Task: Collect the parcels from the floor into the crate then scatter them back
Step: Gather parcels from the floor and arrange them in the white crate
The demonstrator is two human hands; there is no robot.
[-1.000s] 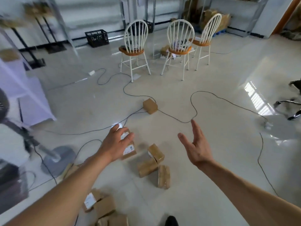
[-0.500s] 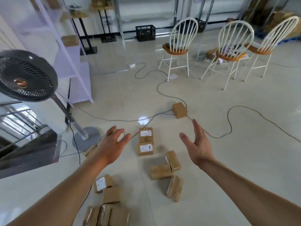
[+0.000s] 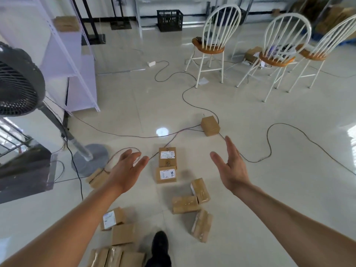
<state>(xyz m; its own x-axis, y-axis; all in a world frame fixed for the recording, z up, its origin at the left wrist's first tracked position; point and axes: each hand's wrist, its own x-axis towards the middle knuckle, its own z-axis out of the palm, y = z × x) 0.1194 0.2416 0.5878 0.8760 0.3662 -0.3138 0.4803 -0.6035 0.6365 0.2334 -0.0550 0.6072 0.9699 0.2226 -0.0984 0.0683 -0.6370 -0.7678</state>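
While both arms reach forward above the floor, the left hand and the right hand hang apart with fingers straight and spread, palms facing each other, holding nothing. Between them, on the tiles, two labelled parcels lie touching end to end, labels upward. Just right of these, below the right hand, three taped parcels form a loose cluster. A half-hidden parcel lies partly behind the left hand. Nearer the person, beside a dark shoe, further parcels are grouped towards the lower edge. A lone parcel sits beyond the right hand, where a thin cable snakes across the floor. The black crate stands well apart, near the far wall. A pedestal fan and a white shelf unit occupy the left; three white chairs stand at the right rear.
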